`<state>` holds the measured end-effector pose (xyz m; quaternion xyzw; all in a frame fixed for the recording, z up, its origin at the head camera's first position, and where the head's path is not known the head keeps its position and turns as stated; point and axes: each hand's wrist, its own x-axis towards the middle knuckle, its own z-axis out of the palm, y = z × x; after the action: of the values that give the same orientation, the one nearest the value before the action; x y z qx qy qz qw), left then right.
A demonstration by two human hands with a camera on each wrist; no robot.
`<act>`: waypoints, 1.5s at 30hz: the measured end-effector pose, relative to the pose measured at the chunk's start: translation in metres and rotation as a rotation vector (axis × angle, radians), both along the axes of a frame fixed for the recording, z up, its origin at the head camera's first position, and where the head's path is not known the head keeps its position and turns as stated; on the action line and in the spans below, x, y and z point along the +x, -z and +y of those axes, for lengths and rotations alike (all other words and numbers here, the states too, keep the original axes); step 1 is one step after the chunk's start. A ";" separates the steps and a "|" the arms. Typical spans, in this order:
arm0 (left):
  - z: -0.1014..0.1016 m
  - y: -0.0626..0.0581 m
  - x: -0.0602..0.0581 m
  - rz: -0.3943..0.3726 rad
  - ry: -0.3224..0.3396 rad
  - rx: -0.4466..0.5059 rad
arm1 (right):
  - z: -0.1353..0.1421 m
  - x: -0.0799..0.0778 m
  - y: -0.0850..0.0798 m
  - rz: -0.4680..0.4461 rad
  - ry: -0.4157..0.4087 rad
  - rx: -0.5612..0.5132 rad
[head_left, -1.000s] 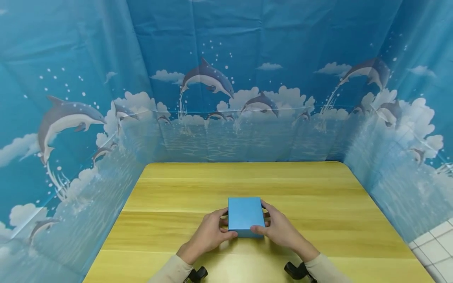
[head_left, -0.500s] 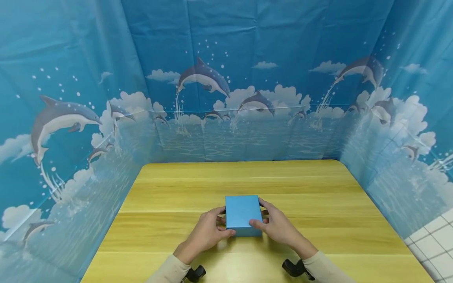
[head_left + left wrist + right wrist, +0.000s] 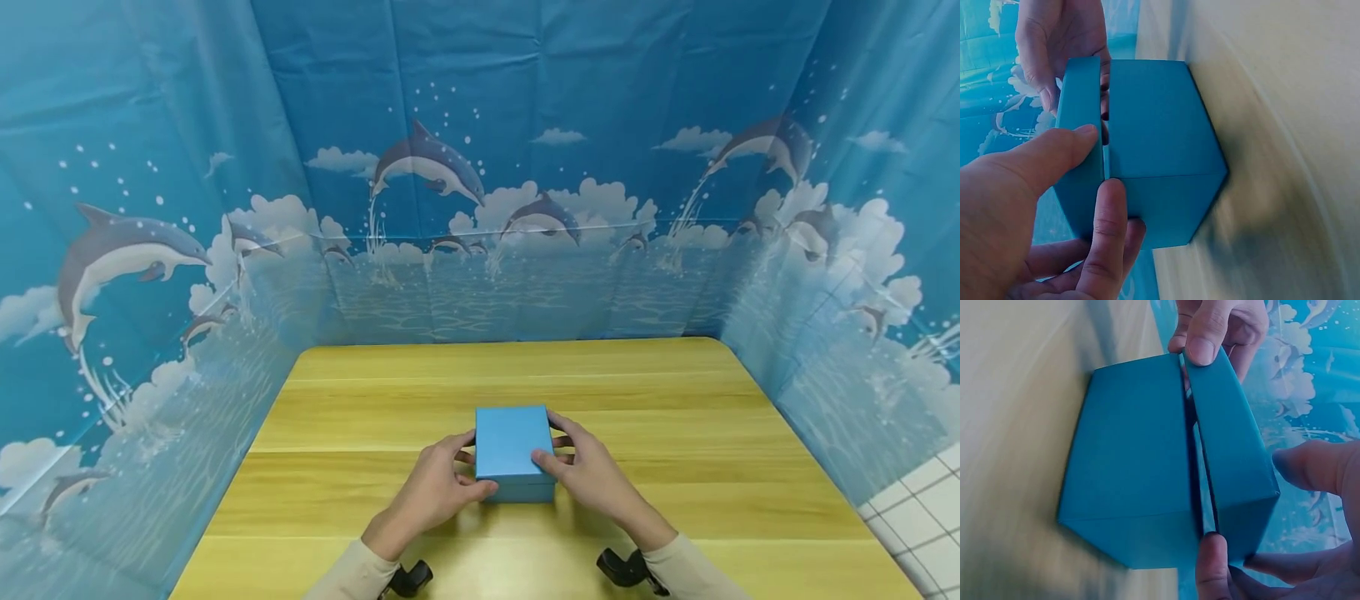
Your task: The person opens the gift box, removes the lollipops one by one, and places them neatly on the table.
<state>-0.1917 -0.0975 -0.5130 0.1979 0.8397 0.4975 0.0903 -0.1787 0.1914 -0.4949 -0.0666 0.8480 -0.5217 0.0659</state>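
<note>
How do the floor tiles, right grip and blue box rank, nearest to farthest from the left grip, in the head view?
1. Blue box: touching it, on its right.
2. Right grip: at the box's right side.
3. Floor tiles: far lower right of view.

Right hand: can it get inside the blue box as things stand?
Probably not. The lid covers the base, with only a slim gap between them. The right hand is at the lid's edge, but would likely need the lid off first.
</note>
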 end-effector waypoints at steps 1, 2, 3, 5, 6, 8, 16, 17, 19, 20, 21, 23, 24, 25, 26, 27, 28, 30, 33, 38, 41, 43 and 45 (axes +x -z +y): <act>-0.001 -0.001 0.000 0.002 0.004 0.013 | 0.000 0.000 -0.001 0.008 0.003 -0.006; -0.003 0.003 -0.002 0.035 0.021 0.028 | 0.000 0.000 -0.003 0.015 0.005 -0.012; -0.003 0.001 -0.002 0.036 0.021 0.041 | 0.000 0.000 -0.004 0.022 0.009 -0.014; -0.003 -0.002 -0.003 0.053 0.017 0.051 | -0.001 0.000 -0.007 0.033 0.015 -0.020; -0.002 -0.004 -0.003 0.049 0.007 0.051 | -0.002 -0.001 -0.008 0.038 0.017 -0.020; -0.001 -0.007 -0.003 0.046 -0.015 0.049 | -0.003 -0.001 -0.011 0.044 0.022 -0.017; 0.003 -0.020 -0.004 0.090 -0.139 0.015 | -0.008 -0.004 -0.021 0.103 0.018 -0.018; 0.003 -0.021 -0.004 0.096 -0.147 0.019 | -0.009 -0.005 -0.022 0.106 0.020 -0.022; 0.003 -0.021 -0.005 0.111 -0.157 0.026 | -0.010 -0.006 -0.025 0.110 0.021 -0.027; 0.003 -0.022 -0.005 0.119 -0.163 0.031 | -0.011 -0.007 -0.025 0.112 0.020 -0.029; 0.003 -0.023 -0.006 0.130 -0.170 0.036 | -0.012 -0.007 -0.027 0.115 0.024 -0.031; 0.001 -0.024 -0.007 0.150 -0.185 0.043 | -0.014 -0.009 -0.030 0.119 0.023 -0.042; 0.001 -0.025 -0.008 0.162 -0.192 0.044 | -0.015 -0.011 -0.031 0.122 0.022 -0.048; 0.000 -0.026 -0.010 0.173 -0.201 0.041 | -0.017 -0.012 -0.032 0.123 0.024 -0.057; -0.001 -0.027 -0.011 0.176 -0.213 0.041 | -0.019 -0.013 -0.034 0.124 0.024 -0.067; -0.002 -0.028 -0.012 0.184 -0.222 0.038 | -0.021 -0.014 -0.035 0.125 0.025 -0.074; -0.004 -0.029 -0.013 0.191 -0.232 0.034 | -0.023 -0.015 -0.036 0.126 0.022 -0.082; -0.007 -0.031 -0.016 0.201 -0.254 0.027 | -0.028 -0.018 -0.037 0.125 0.023 -0.088; -0.011 -0.035 -0.019 0.216 -0.288 0.024 | -0.036 -0.020 -0.039 0.127 0.032 -0.092; -0.020 -0.039 -0.024 0.260 -0.344 -0.013 | -0.052 -0.023 -0.041 0.147 0.028 -0.136; -0.026 -0.040 -0.026 0.274 -0.374 -0.039 | -0.062 -0.026 -0.041 0.165 0.017 -0.170; -0.031 -0.040 -0.027 0.279 -0.389 -0.039 | -0.068 -0.028 -0.041 0.176 0.006 -0.189; -0.035 -0.041 -0.028 0.282 -0.404 -0.028 | -0.075 -0.029 -0.042 0.185 -0.004 -0.209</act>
<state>-0.2195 -0.1327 -0.4715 0.0924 0.8734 0.4611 -0.1265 -0.2081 0.1163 -0.4532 -0.1227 0.7913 -0.5987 -0.0188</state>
